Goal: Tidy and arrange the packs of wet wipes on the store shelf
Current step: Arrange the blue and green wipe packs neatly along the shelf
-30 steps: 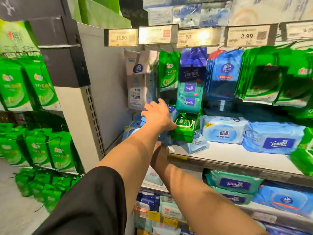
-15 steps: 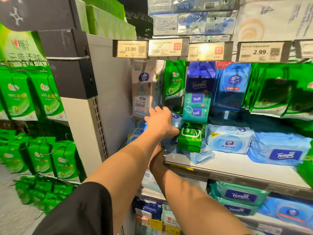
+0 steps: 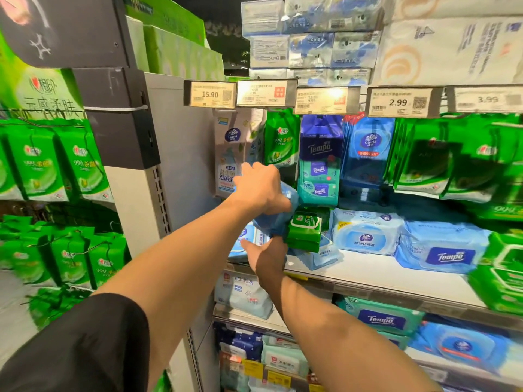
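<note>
**Straightening the left end of the wet-wipe shelf**

Store shelving fills our view: a white shelf (image 3: 376, 274) carries flat packs of wet wipes, hanging packs fill the space above it, and price tags (image 3: 210, 94) line the rail overhead. At the shelf's left end we see our left hand (image 3: 261, 188) laid over the top of a light-blue pack (image 3: 278, 222), fingers curled down its far side, so that grip is closed on the pack. Our right hand (image 3: 267, 257) comes up from below with the thumb out to the left; its fingers are hidden behind the pack, so we cannot tell whether that grip is closed. A small green pack (image 3: 305, 229) stands just beside the blue one, touching it, on top of another light-blue pack (image 3: 318, 256) lying askew. We judge the step in hand to be seating the blue pack in its column. The next move calls for sliding it back squarely without toppling the green pack, then squaring the skewed one beneath.
</note>
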The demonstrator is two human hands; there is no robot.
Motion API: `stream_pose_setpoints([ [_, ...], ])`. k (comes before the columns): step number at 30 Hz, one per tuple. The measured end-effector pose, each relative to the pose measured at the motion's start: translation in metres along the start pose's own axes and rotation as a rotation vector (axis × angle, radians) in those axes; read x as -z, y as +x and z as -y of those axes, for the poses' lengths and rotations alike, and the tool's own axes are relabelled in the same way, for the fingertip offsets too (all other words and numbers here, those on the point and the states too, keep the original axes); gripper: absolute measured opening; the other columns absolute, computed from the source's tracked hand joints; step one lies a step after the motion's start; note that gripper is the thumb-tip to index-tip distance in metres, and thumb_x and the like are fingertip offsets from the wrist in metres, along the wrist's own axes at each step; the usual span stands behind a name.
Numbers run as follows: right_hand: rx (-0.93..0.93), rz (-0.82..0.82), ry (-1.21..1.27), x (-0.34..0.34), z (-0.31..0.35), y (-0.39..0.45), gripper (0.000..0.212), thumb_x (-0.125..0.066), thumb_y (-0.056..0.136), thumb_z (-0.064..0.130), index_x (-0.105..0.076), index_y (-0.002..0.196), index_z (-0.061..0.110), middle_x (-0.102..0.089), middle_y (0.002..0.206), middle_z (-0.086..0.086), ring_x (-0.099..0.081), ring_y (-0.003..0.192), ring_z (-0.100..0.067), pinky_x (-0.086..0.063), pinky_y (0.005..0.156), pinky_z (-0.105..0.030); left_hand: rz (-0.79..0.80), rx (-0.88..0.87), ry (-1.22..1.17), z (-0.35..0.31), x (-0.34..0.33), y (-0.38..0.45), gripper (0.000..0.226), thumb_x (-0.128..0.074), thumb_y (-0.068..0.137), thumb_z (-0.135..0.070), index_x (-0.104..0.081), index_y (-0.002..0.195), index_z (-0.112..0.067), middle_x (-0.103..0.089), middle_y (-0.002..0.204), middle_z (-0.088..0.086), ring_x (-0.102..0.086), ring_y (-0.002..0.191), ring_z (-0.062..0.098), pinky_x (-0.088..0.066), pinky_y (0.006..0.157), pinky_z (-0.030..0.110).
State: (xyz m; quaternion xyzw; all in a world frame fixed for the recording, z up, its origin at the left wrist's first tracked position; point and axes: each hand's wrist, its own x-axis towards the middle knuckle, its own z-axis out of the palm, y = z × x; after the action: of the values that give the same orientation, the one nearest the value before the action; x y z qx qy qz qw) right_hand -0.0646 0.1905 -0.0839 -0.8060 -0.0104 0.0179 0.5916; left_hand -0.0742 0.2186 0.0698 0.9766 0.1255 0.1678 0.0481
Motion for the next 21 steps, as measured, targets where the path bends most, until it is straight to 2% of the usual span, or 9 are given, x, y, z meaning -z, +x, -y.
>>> stream_pose_setpoints([
  [7,-0.039,0.016,0.137,0.035,0.002,-0.010,0.071,-0.088,0.065,0.033,-0.055,0.120,0.003,-0.056,0.124,-0.016,-0.059,0.106,-0.033,-0.049,0.090,-0.038,-0.030,-0.056,0.135,-0.009,0.037,-0.024,0.057,-0.074,0.062,-0.052,-0.050,0.094,-0.011,-0.045,0.094,0.011,-0.043,0.102,0.035,-0.042,0.073,0.044],
  [9,-0.034,0.034,0.164,0.046,0.001,-0.013,0.061,-0.088,0.063,0.031,-0.061,0.111,0.006,-0.062,0.118,-0.014,-0.063,0.098,-0.029,-0.051,0.078,-0.033,-0.046,-0.102,0.200,-0.008,0.046,-0.033,0.065,-0.073,0.062,-0.055,-0.052,0.105,-0.010,-0.048,0.100,0.012,-0.043,0.105,0.036,-0.044,0.078,0.047],
  [12,-0.040,0.079,0.160,0.063,-0.004,-0.011,0.043,-0.086,0.068,0.022,-0.065,0.101,0.006,-0.067,0.106,-0.011,-0.062,0.085,-0.023,-0.042,0.065,-0.025,-0.099,-0.217,0.282,-0.003,0.054,-0.050,0.076,-0.062,0.059,-0.063,-0.051,0.112,-0.010,-0.051,0.104,0.013,-0.043,0.103,0.035,-0.050,0.080,0.049],
  [14,-0.054,0.105,0.138,0.077,-0.002,-0.011,0.041,-0.084,0.071,0.023,-0.064,0.103,0.006,-0.069,0.106,-0.010,-0.061,0.085,-0.022,-0.042,0.067,-0.025,-0.138,-0.290,0.325,-0.001,0.057,-0.062,0.089,-0.052,0.055,-0.070,-0.048,0.122,-0.011,-0.052,0.108,0.012,-0.043,0.101,0.033,-0.050,0.079,0.048],
  [16,-0.066,0.107,0.121,0.087,-0.003,-0.007,0.046,-0.083,0.071,0.028,-0.063,0.107,0.007,-0.069,0.110,-0.011,-0.064,0.094,-0.026,-0.046,0.072,-0.028,-0.177,-0.348,0.359,-0.001,0.057,-0.073,0.098,-0.049,0.055,-0.074,-0.044,0.131,-0.011,-0.053,0.114,0.012,-0.044,0.100,0.031,-0.050,0.080,0.047],
  [21,-0.071,0.092,0.159,0.117,-0.009,-0.001,0.054,-0.084,0.071,0.022,-0.059,0.116,0.006,-0.066,0.118,-0.014,-0.063,0.105,-0.030,-0.049,0.079,-0.032,-0.233,-0.493,0.366,-0.018,0.049,-0.083,0.102,-0.059,0.058,-0.072,-0.038,0.137,-0.010,-0.052,0.120,0.011,-0.042,0.096,0.027,-0.049,0.080,0.047],
])
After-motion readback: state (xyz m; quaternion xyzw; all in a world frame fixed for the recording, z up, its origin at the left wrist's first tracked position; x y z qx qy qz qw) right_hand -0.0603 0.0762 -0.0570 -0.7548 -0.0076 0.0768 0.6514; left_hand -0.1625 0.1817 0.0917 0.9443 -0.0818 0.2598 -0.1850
